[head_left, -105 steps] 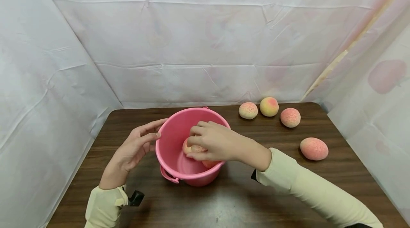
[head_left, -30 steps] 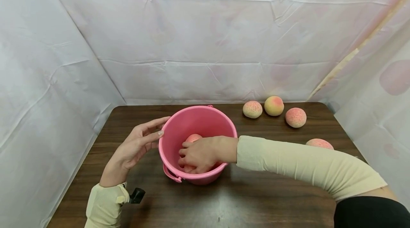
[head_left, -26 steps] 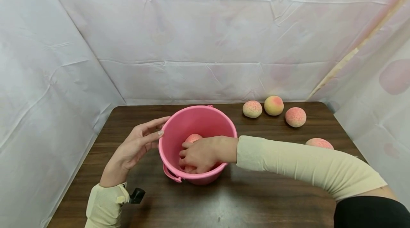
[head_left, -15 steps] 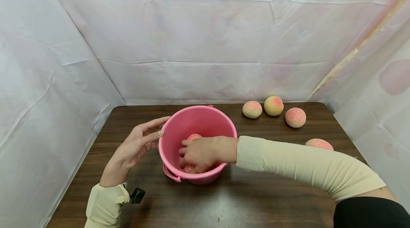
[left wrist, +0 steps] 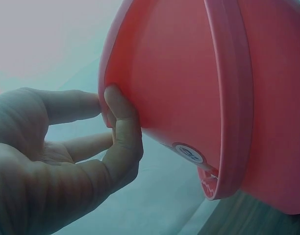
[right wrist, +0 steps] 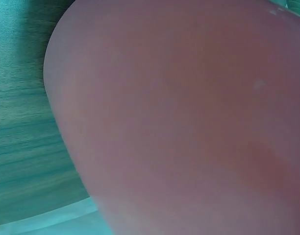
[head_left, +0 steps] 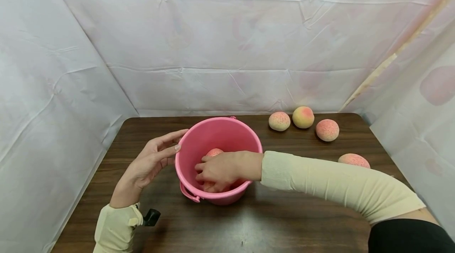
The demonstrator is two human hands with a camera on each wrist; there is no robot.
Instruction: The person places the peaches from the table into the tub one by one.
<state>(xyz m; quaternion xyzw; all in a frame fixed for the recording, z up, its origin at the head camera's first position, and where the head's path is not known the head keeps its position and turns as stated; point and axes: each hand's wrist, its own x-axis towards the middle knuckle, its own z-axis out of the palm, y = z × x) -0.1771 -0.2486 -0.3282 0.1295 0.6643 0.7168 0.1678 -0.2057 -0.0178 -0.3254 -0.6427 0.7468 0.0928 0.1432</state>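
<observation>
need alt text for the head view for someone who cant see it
A person's right hand is down inside a pink bucket, over peaches, while the left hand pinches its rim. Four more peaches lie to the right on a dark wooden table.

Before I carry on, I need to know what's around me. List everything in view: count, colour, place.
Bucket: 1, pink, middle of the table
Handle: 1, pink, on the bucket's near left side
Loose peaches: 4, cream, yellow and pink, right side of the table; one partly behind a sleeve
Peaches inside: at least 2, pinkish, in the bucket, partly hidden
Table: 1, dark brown, under the bucket
Sheeting: count unclear, white with faint pink prints, behind and both sides
Black device: 1, black, at the left wrist
Sleeves: 2, cream, on the forearms
Left hand: 1, pinching the rim
Right hand: 1, inside the bucket, grip unclear
</observation>
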